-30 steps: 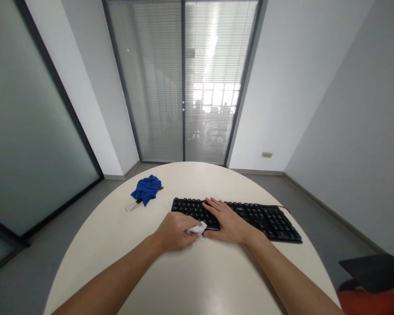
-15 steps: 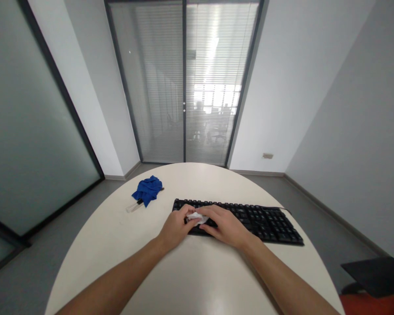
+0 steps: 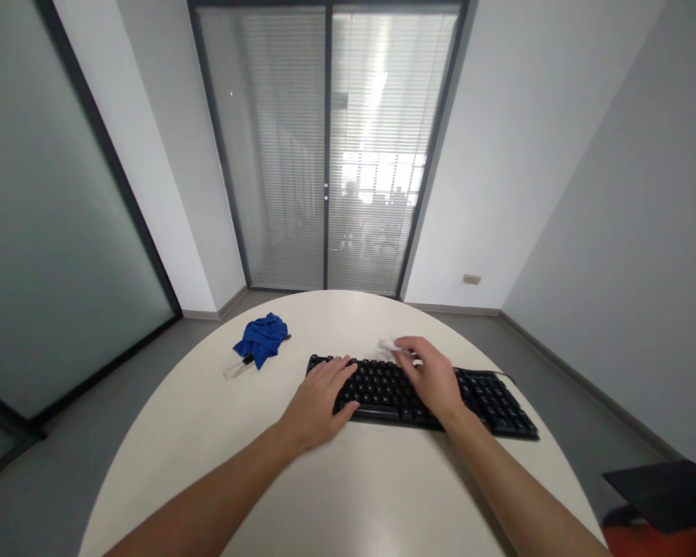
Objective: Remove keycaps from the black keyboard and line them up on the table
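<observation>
Pinching tissue [image 3: 388,350] in right hand [image 3: 433,377], spreading left hand [image 3: 316,402] on keyboard [image 3: 377,391]; could tear tissue by snagging keyboard edge.

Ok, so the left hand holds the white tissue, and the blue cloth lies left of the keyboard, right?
Wrong hand: the head view shows the right hand holding the white tissue. The blue cloth does lie left of the keyboard.
</observation>
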The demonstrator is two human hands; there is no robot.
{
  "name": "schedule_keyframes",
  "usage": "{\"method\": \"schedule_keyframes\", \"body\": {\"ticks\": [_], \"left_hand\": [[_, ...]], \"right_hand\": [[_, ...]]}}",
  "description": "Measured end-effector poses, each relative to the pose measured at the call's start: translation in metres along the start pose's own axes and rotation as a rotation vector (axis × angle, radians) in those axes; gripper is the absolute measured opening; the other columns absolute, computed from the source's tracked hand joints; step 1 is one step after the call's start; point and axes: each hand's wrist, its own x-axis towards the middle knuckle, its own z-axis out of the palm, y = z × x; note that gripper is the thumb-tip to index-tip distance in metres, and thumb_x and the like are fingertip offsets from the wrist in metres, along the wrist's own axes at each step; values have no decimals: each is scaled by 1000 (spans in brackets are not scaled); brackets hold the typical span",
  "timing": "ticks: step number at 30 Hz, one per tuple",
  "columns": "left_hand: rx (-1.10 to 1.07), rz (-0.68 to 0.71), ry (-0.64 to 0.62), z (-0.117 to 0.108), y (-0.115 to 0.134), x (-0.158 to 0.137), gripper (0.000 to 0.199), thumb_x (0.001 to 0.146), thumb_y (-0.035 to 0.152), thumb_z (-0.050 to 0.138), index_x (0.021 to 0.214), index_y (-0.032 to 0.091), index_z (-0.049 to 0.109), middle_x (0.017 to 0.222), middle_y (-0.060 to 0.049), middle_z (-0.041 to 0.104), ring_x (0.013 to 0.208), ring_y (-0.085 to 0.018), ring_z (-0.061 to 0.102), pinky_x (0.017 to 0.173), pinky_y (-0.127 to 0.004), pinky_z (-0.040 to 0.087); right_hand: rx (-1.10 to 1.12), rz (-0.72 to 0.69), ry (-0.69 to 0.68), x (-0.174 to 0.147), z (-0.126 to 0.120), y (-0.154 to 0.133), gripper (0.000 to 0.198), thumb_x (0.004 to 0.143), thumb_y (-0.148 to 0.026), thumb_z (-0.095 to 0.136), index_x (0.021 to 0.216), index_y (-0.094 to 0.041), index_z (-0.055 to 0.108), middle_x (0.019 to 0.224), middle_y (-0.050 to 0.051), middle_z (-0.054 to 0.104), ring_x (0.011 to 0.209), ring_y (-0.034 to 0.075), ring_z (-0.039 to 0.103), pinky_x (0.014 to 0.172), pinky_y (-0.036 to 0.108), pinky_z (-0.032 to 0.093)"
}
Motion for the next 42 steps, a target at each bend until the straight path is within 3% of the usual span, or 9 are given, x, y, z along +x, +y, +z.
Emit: {"method": "schedule_keyframes", "body": {"ticks": [2, 7, 9, 13, 19, 25, 29, 35, 42], "left_hand": [[96, 5, -21, 1, -4, -1, 56, 88, 35, 57, 140, 22, 43, 150, -10, 40, 137, -32, 36, 114, -53, 28], [177, -52, -40, 4, -13, -2, 52, 91, 38, 52, 140, 22, 44, 149, -11, 41, 138, -32, 33, 113, -54, 27], [185, -62, -49, 5, -15, -3, 52, 91, 40, 51, 140, 23, 44, 148, -11, 42, 138, -32, 34, 113, -54, 27], [190, -65, -52, 8, -17, -4, 50, 92, 40, 51, 138, 23, 47, 148, -11, 43, 137, -31, 36, 113, -53, 27], [186, -71, -58, 7, -16, -4, 49, 91, 40, 51, 137, 23, 48, 148, -11, 43, 137, -31, 36, 113, -54, 28], [161, -67, -47, 4, -13, -4, 47, 92, 40, 50, 136, 23, 50, 147, -11, 44, 136, -29, 38, 113, -53, 27], [167, -124, -9, -3, -21, 1, 40, 96, 39, 42, 130, 22, 55, 141, -10, 51, 132, -27, 44, 112, -51, 29], [425, -360, 128, -30, -68, 3, 32, 92, 32, 48, 116, 17, 62, 127, -14, 59, 120, -30, 51, 105, -45, 36], [637, -706, 26, -52, -103, -7, 31, 88, 30, 48, 113, 14, 57, 111, -17, 58, 105, -33, 55, 85, -43, 45]], "right_hand": [[-104, 172, 100, 7, -16, 25, 28, 90, -43, 52, 104, -22, 64, 102, 8, 70, 81, 23, 66, 75, 36, 53], [-301, 522, 265, 17, -43, 86, 35, 84, -44, 55, 106, -19, 65, 95, 11, 72, 79, 26, 66, 72, 34, 48], [-334, 579, 230, 19, -45, 106, 34, 82, -40, 57, 108, -20, 63, 105, 11, 72, 80, 24, 67, 73, 33, 47], [-448, 645, 102, 27, -42, 138, 32, 80, -36, 57, 107, -19, 64, 104, 11, 72, 89, 27, 67, 72, 33, 47], [-476, 646, -75, 35, -38, 170, 30, 79, -30, 56, 103, -17, 69, 102, 11, 73, 91, 27, 68, 77, 34, 50], [-477, 612, -173, 31, -24, 180, 43, 83, -36, 53, 118, -13, 66, 108, 16, 71, 100, 30, 66, 85, 39, 49], [-464, 607, -190, 26, -27, 177, 59, 86, -46, 50, 135, -14, 52, 118, 18, 67, 105, 32, 65, 88, 41, 48], [-449, 712, -88, 16, -35, 161, 82, 86, -61, 46, 147, -8, 29, 119, 24, 64, 105, 37, 64, 89, 48, 46], [-480, 535, 1, 24, -28, 128, 75, 85, -49, 51, 143, -5, 33, 127, 24, 57, 118, 36, 55, 97, 45, 42]]}}
